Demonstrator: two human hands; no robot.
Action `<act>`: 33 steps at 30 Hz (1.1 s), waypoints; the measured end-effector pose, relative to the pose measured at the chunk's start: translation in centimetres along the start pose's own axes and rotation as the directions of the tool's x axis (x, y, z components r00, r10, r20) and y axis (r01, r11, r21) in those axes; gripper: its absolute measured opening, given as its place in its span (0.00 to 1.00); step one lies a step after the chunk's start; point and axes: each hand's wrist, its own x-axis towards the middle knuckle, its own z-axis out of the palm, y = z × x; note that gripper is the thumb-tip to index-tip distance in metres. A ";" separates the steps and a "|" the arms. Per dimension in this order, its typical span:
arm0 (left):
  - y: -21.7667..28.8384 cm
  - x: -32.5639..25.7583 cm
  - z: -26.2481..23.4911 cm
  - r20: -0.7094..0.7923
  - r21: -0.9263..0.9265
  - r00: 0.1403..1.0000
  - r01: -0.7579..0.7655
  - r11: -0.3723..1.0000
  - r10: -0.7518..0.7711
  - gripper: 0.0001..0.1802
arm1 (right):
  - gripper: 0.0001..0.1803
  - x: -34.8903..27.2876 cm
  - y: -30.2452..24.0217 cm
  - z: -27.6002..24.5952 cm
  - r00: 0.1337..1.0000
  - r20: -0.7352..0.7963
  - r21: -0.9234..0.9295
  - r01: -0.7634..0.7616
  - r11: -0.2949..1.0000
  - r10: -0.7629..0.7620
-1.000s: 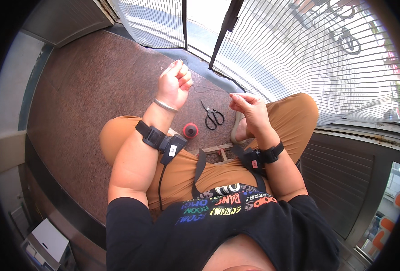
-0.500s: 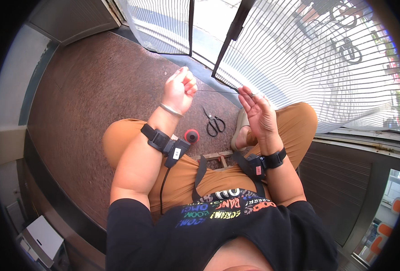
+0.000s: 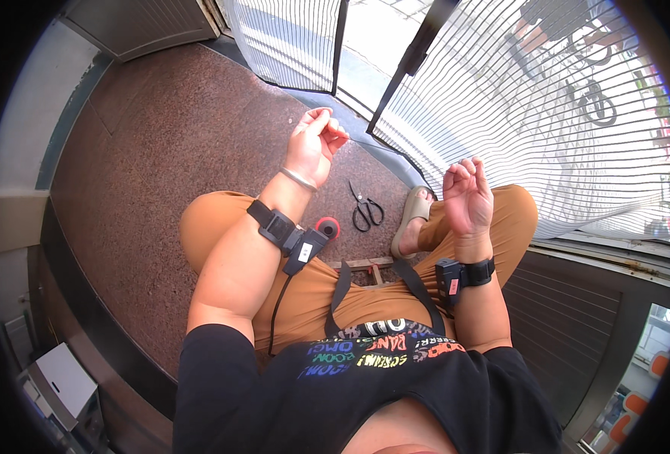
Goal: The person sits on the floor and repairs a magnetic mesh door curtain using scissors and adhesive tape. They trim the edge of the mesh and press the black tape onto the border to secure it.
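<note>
My left hand (image 3: 314,151), a metal bangle on its wrist, is raised above the floor with fingertips pinched together. From them a thin dark thread (image 3: 367,143) runs to the right, then is lost against the curtain edge. My right hand (image 3: 469,198) is held up over my right knee, palm toward me, fingers curled and tips drawn together; whatever they may hold is too small to make out. Black-handled scissors (image 3: 367,214) lie on the floor between my hands. Left of them is a red round thing with a dark centre (image 3: 327,227), partly hidden by my left wrist device.
White striped mesh curtains (image 3: 494,113) with black edging hang in the doorway ahead, parted. Beyond them are a person's legs and a bicycle (image 3: 597,104). My sandalled foot (image 3: 413,223) rests near the sill. A low wooden stool (image 3: 365,265) shows between my legs.
My hands have moved apart: the right went right and down, the left shifted slightly right. The thread no longer visibly spans the gap between them. The view has shifted slightly.
</note>
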 end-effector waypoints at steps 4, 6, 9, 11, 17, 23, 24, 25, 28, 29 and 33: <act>0.2 -0.2 0.0 -0.115 0.048 0.993 -0.022 0.999 0.028 0.03 | 0.09 -0.1 -0.7 0.2 0.988 -0.100 -0.010 0.117 0.993 -0.118; 0.1 -0.3 0.0 -0.152 0.063 0.987 -0.041 0.997 0.050 0.03 | 0.09 -0.2 -1.1 -0.1 0.979 -0.140 -0.002 0.149 0.989 -0.148; 0.2 -0.3 0.1 -0.185 0.066 0.979 -0.069 0.995 0.080 0.04 | 0.10 -0.3 -1.9 -0.3 0.967 -0.166 0.001 0.195 0.981 -0.193; 0.4 -0.1 -0.1 -0.197 0.039 0.975 -0.097 0.995 0.103 0.05 | 0.10 -0.2 -2.6 -0.2 0.959 -0.180 0.002 0.224 0.975 -0.220; 0.1 -0.1 -0.2 -0.223 0.176 0.972 -0.040 0.984 0.080 0.06 | 0.06 -0.7 -4.6 0.2 0.945 -0.129 -0.017 0.301 0.954 -0.300; -0.2 0.7 1.2 -0.176 0.350 0.984 0.071 0.934 -0.009 0.06 | 0.07 -0.7 -6.9 2.1 0.937 -0.042 -0.071 0.343 0.936 -0.347; -0.4 1.2 1.7 -0.166 0.388 0.986 0.060 0.920 0.006 0.07 | 0.09 -0.7 -7.2 2.3 0.922 -0.071 -0.079 0.376 0.923 -0.381; -0.6 1.6 1.9 -0.162 0.423 0.987 0.049 0.905 0.022 0.07 | 0.09 -0.9 -7.3 2.5 0.922 -0.074 -0.122 0.370 0.921 -0.380; -1.2 3.8 3.1 -0.025 0.555 0.993 -0.080 0.828 0.113 0.12 | 0.09 -1.4 -7.5 2.9 0.931 -0.064 -0.246 0.335 0.910 -0.360; -1.4 4.7 3.7 0.019 0.592 0.989 -0.130 0.795 0.147 0.13 | 0.08 -1.7 -7.5 3.0 0.943 -0.071 -0.281 0.294 0.914 -0.325; -2.4 8.5 6.6 0.258 0.574 0.931 -0.364 0.734 0.260 0.25 | 0.06 -3.6 -7.5 3.2 0.987 -0.062 -0.451 0.105 0.886 -0.149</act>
